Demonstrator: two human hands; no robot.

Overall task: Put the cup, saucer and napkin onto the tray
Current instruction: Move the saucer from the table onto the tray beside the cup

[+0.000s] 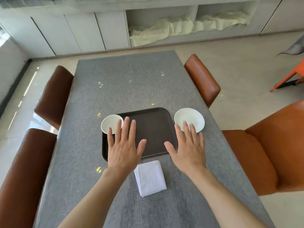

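**Both hands spread flat above the tray, nothing held**

Head view: the left hand [122, 148] hovers palm down with fingers splayed wide, over the left half of the dark brown tray [153, 127]; its fingertips overlap the white cup [110, 123], which sits at the tray's far-left corner, whether on the rim or just off it cannot be told. The right hand [189, 148] is likewise flat and wide, empty, over the tray's near-right corner, its fingertips covering the near edge of the white saucer [189, 119], which lies on the grey table [131, 83] just right of the tray. The folded white napkin [150, 177] lies on the table just near of the tray's front edge, between the two wrists. The tray's middle is bare. Brown chairs [203, 79] stand along both long table edges.
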